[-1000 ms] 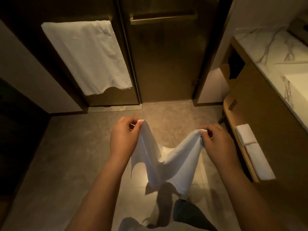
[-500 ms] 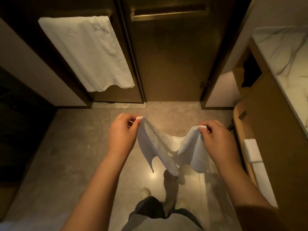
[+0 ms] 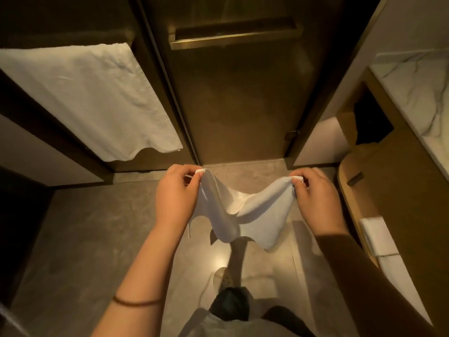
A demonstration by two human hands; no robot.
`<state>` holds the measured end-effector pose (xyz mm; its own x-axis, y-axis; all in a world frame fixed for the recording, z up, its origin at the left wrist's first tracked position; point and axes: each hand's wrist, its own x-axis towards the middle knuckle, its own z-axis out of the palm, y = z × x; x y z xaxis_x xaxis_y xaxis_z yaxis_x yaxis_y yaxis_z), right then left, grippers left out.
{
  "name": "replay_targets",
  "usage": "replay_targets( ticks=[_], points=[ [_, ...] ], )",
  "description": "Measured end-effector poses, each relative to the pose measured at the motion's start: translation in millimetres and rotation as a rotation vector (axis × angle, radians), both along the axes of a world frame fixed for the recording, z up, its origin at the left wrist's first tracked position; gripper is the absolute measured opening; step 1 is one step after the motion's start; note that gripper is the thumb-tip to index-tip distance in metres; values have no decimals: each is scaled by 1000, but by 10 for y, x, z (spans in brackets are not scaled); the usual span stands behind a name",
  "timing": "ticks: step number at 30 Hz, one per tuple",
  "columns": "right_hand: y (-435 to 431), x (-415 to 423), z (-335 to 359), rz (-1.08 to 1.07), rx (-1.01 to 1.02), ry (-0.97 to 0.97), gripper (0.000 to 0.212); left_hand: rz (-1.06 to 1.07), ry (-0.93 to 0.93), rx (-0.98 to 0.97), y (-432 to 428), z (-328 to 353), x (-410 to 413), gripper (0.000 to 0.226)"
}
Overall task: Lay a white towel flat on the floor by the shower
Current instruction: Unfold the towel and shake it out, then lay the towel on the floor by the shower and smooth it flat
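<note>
Underfoot, the grey stone floor (image 3: pixel 97 239) fills the lower half of the head view and runs up to a dark glass door (image 3: pixel 238 105) with a brass bar handle (image 3: pixel 233 36) across its top. Left of that door a large white bath towel (image 3: pixel 92 98) hangs flat against a dark panel, its lower edge wavy. Along the right side stands a wooden vanity (image 3: pixel 398 190) with a veined marble top (image 3: pixel 413 93); on its low shelf lie folded white cloths (image 3: pixel 377 237).

The white towel (image 3: pixel 243 215) is off the ground, held up in the air just in front of the door's threshold. It sags in a deep dip between the two hands, and its loose lower edges dangle above the floor, none of it lying flat.

The left hand (image 3: pixel 177 195) has its fingers curled and pinches one upper corner between thumb and fingertips. The right hand (image 3: pixel 315 198), equally curled, pinches the opposite upper corner in the same way. Both hands are level with each other and set apart, back sides toward the camera.

A thin dark band (image 3: pixel 136 302) circles the left forearm, and a pale perforated shoe (image 3: pixel 222 278) shows below the hanging cloth.
</note>
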<state>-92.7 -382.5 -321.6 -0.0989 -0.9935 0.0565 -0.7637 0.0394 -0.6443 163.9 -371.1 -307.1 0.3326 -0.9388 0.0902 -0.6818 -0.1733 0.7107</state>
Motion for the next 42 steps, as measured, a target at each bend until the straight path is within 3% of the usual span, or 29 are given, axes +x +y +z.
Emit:
replay_targets(
  ticks=[5, 11, 18, 32, 42],
  points=[
    [-552, 80, -105, 48, 20, -7, 17, -8, 14, 39, -508, -122, 107, 10],
    [-1091, -24, -338, 141, -206, -20, 16, 77, 27, 28, -973, -337, 48, 10],
    [-1828, -246, -850, 229, -259, -60, 13, 214, 67, -30, -1518, -823, -216, 10],
    [-3150, -246, -2164, 232, -233, 80, 12, 174, 122, -172, -2772, -2433, -223, 11],
    [-3351, -57, -4245, 251, -285, 112, 13, 110, 95, -242, -3054, -4552, -82, 10]
  ],
)
